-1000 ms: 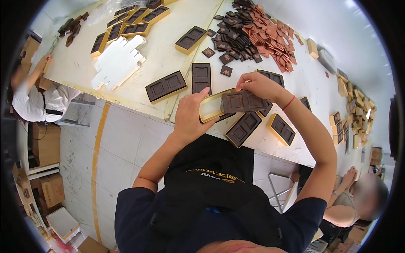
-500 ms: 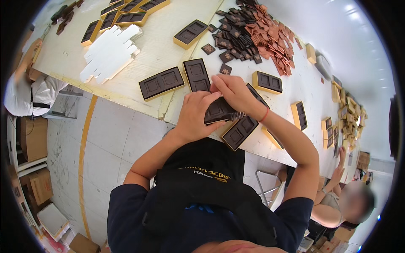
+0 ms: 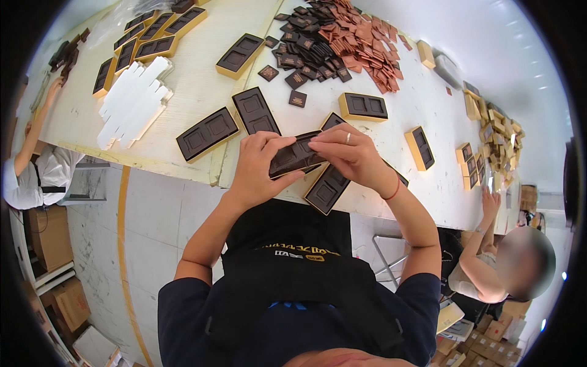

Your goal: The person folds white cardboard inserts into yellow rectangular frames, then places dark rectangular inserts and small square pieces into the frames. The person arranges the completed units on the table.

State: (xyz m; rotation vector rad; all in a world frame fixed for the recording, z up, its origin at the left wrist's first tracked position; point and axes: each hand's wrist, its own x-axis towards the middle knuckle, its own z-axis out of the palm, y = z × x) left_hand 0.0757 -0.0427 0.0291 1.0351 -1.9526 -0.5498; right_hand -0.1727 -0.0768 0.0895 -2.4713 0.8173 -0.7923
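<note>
A dark brown plastic tray insert (image 3: 292, 158) with square recesses is held tilted above the near table edge. My left hand (image 3: 254, 165) is closed round its left end, thumb below and fingers on top. My right hand (image 3: 354, 153) pinches its right end with the fingertips; part of that end is hidden. Just beneath lies a gold-sided box with a dark insert (image 3: 328, 188). Another box (image 3: 332, 120) shows partly behind the right hand. Beyond the left hand lie two similar boxes, one angled (image 3: 208, 134) and one beside it (image 3: 254, 110).
Farther off are a box (image 3: 234, 56), a pile of dark square pieces (image 3: 309, 52) and copper-coloured ones (image 3: 367, 46). White card pieces (image 3: 136, 101) lie left. More boxes (image 3: 365, 107) stand right. One person (image 3: 483, 269) sits at right, another person's arm (image 3: 38, 116) shows left.
My right hand has gone from arching over the insert's far side to pinching its right end. The left hand keeps its hold. The whole view has shifted slightly.
</note>
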